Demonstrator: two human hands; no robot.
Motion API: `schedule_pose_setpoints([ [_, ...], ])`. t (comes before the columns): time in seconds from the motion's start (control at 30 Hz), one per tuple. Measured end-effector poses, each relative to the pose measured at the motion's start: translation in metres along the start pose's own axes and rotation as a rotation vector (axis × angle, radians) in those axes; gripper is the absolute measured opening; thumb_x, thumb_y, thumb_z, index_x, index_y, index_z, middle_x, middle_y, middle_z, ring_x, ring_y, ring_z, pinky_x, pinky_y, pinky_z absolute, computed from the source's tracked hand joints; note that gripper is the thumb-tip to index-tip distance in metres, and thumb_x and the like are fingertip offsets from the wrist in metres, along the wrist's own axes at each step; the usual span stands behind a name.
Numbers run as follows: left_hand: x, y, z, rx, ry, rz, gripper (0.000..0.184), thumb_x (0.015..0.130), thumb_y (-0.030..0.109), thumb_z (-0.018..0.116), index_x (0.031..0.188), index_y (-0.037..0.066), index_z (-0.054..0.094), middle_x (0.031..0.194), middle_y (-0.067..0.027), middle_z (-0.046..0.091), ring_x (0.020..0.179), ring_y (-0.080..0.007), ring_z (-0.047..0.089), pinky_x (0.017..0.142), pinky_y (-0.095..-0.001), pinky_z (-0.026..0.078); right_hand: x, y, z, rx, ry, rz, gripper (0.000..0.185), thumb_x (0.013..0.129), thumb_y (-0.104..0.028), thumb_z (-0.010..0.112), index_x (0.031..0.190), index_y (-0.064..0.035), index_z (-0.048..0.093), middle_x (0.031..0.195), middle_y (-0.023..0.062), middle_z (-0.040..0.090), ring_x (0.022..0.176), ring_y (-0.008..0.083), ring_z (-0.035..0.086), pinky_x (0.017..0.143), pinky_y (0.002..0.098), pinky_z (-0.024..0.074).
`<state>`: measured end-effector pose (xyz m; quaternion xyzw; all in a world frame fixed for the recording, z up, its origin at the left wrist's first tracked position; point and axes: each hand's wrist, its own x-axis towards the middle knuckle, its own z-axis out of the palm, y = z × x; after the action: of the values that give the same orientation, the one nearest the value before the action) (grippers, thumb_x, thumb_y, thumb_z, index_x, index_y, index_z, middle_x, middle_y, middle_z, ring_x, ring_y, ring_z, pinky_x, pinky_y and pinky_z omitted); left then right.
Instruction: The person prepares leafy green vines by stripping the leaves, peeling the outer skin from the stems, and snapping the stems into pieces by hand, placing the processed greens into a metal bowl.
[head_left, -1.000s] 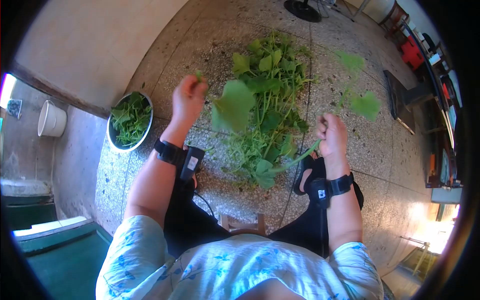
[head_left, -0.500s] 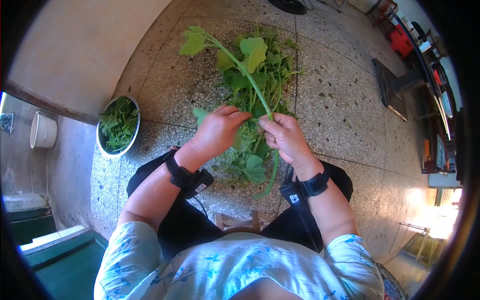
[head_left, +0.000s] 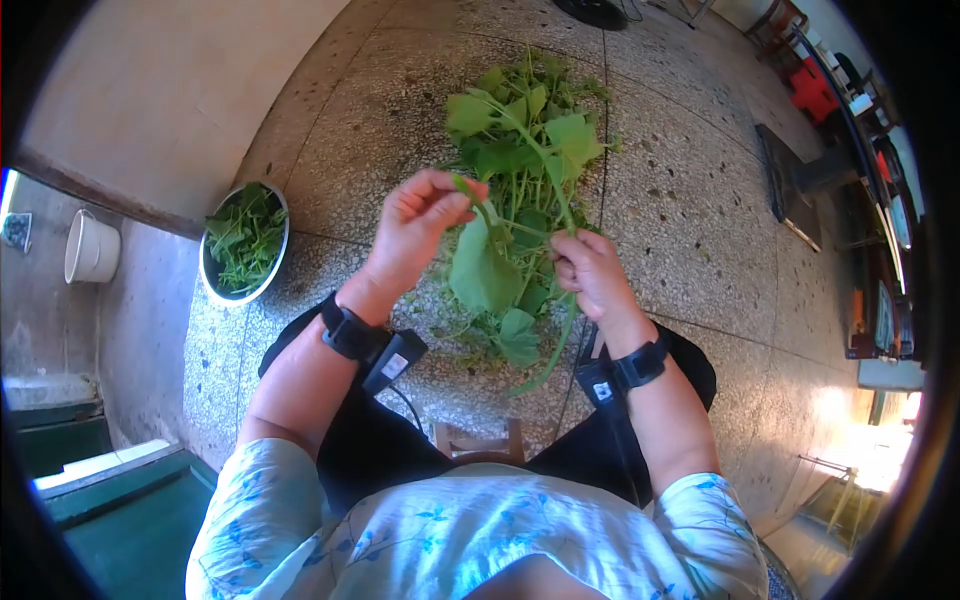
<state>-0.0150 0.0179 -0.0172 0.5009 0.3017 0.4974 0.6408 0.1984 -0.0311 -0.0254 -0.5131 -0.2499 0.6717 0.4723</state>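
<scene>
My right hand point(head_left: 590, 272) is closed around a long green vine stem point(head_left: 548, 160), which slants up and away over the pile and has a curled tail hanging below. My left hand point(head_left: 425, 215) is raised to the left, its thumb and fingers pinching a leaf stalk point(head_left: 466, 188). A broad pale-green leaf point(head_left: 484, 272) hangs just below that hand. Whether the stalk is still joined to the vine I cannot tell. Beneath both hands a heap of leafy vines point(head_left: 530, 95) lies on the speckled floor.
To the left stands a metal-rimmed basin point(head_left: 285, 255) holding picked greens point(head_left: 245, 240). A white bucket point(head_left: 92, 250) hangs by the wall beyond it. Part of a small wooden stool point(head_left: 480, 442) shows between my knees. Furniture with a dark base point(head_left: 790, 185) stands at the right.
My left hand has moved up and left, away from my right hand, with a leaf stalk pinched in it. My right hand has shifted slightly right and down, still holding the vine stem.
</scene>
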Motion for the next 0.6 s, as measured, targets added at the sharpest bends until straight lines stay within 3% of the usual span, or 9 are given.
schedule_pose_setpoints([
  [0.17, 0.004, 0.013, -0.022, -0.261, 0.081, -0.004, 0.012, 0.085, 0.008, 0.046, 0.095, 0.003, 0.051, 0.102, -0.0125, 0.055, 0.092, -0.0250, 0.056, 0.077, -0.0357, 0.048, 0.003, 0.006, -0.021, 0.021, 0.096, 0.003, 0.006, 0.077, -0.008, 0.055, 0.078, -0.0036, 0.051, 0.065, 0.0018, 0.047, 0.041, 0.0027, 0.033, 0.035, 0.0168, 0.0228],
  [0.4, 0.008, 0.024, -0.036, -0.317, 0.130, -0.007, 0.010, 0.085, 0.008, 0.047, 0.093, 0.004, 0.051, 0.098, -0.0110, 0.056, 0.088, -0.0245, 0.058, 0.073, -0.0350, 0.049, 0.014, 0.023, -0.042, -0.055, 0.124, -0.001, 0.005, 0.079, -0.006, 0.052, 0.076, -0.0037, 0.048, 0.063, 0.0011, 0.045, 0.041, 0.0034, 0.033, 0.034, 0.0181, 0.0215],
  [0.6, 0.014, 0.038, -0.063, -0.393, 0.196, 0.055, 0.011, 0.085, 0.009, 0.047, 0.094, 0.003, 0.051, 0.100, -0.0119, 0.056, 0.089, -0.0268, 0.057, 0.075, -0.0363, 0.048, 0.022, 0.065, -0.058, -0.267, 0.160, 0.174, 0.008, 0.072, -0.006, 0.054, 0.078, -0.0005, 0.052, 0.055, 0.0003, 0.044, 0.039, 0.0068, 0.036, 0.034, 0.0204, 0.0252],
])
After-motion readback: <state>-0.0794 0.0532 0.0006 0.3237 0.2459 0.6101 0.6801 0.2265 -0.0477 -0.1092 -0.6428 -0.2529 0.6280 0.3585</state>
